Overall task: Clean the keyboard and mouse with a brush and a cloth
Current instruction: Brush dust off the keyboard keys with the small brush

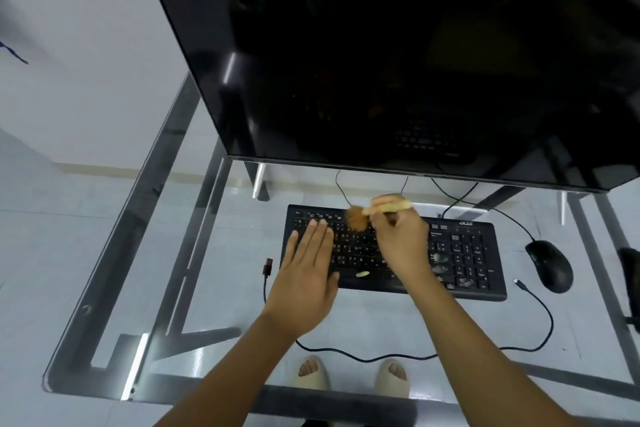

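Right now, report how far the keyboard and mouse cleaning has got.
Nothing looks finished yet. In hand: the right hand grips the brush, its bristles on the upper key rows of the keyboard, while the left hand lies flat on the keyboard's left end. Pale smudges and a pale scrap still show on the keys. The mouse sits untouched to the right, and no cloth is in view.

On a glass desk [104, 288], the left hand [306, 274] lies flat with straight fingers on the left end of a black Acer keyboard [464, 253]. The right hand [401, 239] grips a pale-handled brush [367, 213], its brown bristles touching the upper key rows. A black mouse [550, 265] sits right of the keyboard below a dark monitor [381, 45]; loose cables [485, 350] lie near the desk's front.
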{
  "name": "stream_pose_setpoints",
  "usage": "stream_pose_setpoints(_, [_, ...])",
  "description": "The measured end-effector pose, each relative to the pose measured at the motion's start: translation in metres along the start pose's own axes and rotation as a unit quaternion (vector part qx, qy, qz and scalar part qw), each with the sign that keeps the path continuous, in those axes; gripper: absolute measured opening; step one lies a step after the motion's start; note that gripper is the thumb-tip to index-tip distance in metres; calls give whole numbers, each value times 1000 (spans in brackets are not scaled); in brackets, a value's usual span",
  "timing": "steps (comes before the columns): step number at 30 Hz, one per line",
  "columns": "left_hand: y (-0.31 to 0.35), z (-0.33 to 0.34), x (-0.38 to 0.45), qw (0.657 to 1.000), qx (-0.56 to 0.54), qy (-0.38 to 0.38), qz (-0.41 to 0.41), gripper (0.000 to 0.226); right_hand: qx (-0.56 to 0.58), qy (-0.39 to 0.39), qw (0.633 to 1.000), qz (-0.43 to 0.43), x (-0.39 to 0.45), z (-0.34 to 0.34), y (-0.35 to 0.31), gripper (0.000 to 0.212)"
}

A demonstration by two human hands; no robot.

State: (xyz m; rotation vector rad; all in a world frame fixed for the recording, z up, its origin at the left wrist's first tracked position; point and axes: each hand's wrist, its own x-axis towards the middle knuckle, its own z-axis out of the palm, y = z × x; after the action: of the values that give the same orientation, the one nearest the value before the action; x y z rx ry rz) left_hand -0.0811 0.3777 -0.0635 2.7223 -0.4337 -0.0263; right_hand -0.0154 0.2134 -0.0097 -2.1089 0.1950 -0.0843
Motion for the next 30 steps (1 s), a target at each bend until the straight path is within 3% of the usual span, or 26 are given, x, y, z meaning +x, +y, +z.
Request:
stream_pose_setpoints(1, [4, 3, 1, 1000, -6, 3, 6, 65, 23, 27, 999, 14, 5, -3, 3, 11])
stream_pose_setpoints(2, [5, 5, 3, 1000, -8, 1, 12, 68, 39, 6, 999, 34, 9, -5, 3, 10])
stream_pose_setpoints(4, [1, 8, 10, 1000, -4, -14, 23, 76, 11, -107, 993, 48, 7, -5, 2, 7])
stream_pose_setpoints(5, [-1, 9, 15, 999, -2, -26, 25, 82, -10, -103, 994, 26, 7, -7, 3, 9])
stream_pose_setpoints(8, [-3, 9, 29, 997, 4, -69, 34, 99, -10, 35, 999, -14, 12, -24, 6, 13])
stream_pose_setpoints(9, [-4, 9, 31, 996, 5, -76, 38, 102, 1, 11, 1000, 3, 12, -27, 8, 11])
stream_pose_setpoints(11, [-4, 9, 34, 995, 3, -86, 43, 106, -37, -122, 992, 23, 5, -27, 9, 8])
stream_pose_setpoints(12, [-4, 9, 35, 995, 2, -90, 45, 108, -62, -130, 990, 7, 2, -27, 12, 9])
stream_pose_setpoints(15, [0, 11, 38, 994, 8, -101, 50, 113, -37, 27, 999, -12, -1, -33, 17, 15])
stream_pose_setpoints(16, [1, 12, 40, 994, 6, -100, 52, 115, -14, 14, 1000, 3, -4, -34, 18, 15])
stream_pose_setpoints(18, [1, 12, 41, 993, -5, -104, 55, 117, -2, -135, 990, 42, -13, -31, 17, 12])
stream_pose_setpoints(19, [1, 12, 41, 992, -5, -110, 55, 118, -37, -164, 985, 35, -18, -29, 18, 11])
stream_pose_setpoints(20, [1, 11, 41, 992, -3, -114, 54, 119, -48, -144, 988, 27, -18, -29, 21, 10])
stream_pose_setpoints(22, [3, 10, 41, 992, 1, -115, 50, 119, -36, 12, 999, 11, -13, -36, 23, 12])
stream_pose_setpoints(23, [3, 10, 42, 993, 2, -112, 49, 117, -2, 48, 999, 16, -9, -41, 25, 13])
stream_pose_setpoints(24, [3, 10, 41, 993, 4, -107, 50, 113, 26, 44, 998, 29, -7, -44, 25, 13])
stream_pose_setpoints(26, [3, 11, 40, 994, 14, -98, 52, 101, 28, -82, 995, 48, -5, -44, 25, 6])
stream_pose_setpoints(27, [3, 12, 41, 995, 15, -90, 49, 94, -5, -103, 994, 36, -6, -45, 24, 3])
stream_pose_setpoints(30, [8, 15, 43, 997, 10, -75, 30, 79, -21, 55, 998, -15, 1, -56, 28, 5])
